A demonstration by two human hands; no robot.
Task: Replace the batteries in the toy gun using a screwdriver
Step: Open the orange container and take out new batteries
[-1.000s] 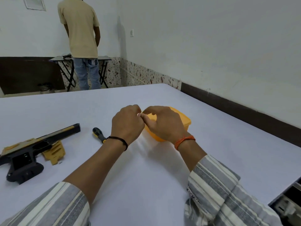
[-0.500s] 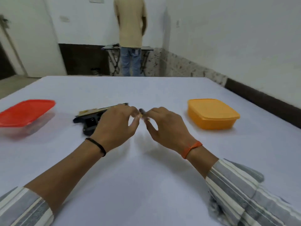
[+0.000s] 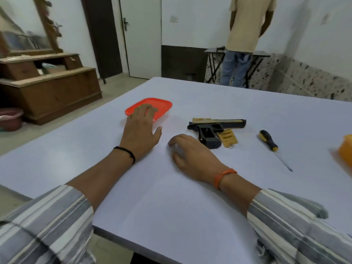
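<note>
The black and tan toy gun (image 3: 215,124) lies on its side on the white table (image 3: 171,202), with its grip compartment open. A tan cover piece (image 3: 229,139) lies against the grip. To its right is the screwdriver (image 3: 268,141) with a black and yellow handle, its tip pointing toward me. My left hand (image 3: 140,130) reaches forward with its fingers spread over the lid of the red container (image 3: 162,104). My right hand (image 3: 192,155) rests on the table just left of the gun grip, with its fingers curled under. Whatever is beneath them is hidden.
An orange container (image 3: 345,153) sits at the right edge of the view. Behind the table a person (image 3: 245,35) stands facing away at a small folding table. A wooden dresser (image 3: 47,88) stands on the floor to the left.
My view has swung left from the orange container. My hands, which were pinching something small together, have parted. The left went to the red lid and the right dropped to the table.
</note>
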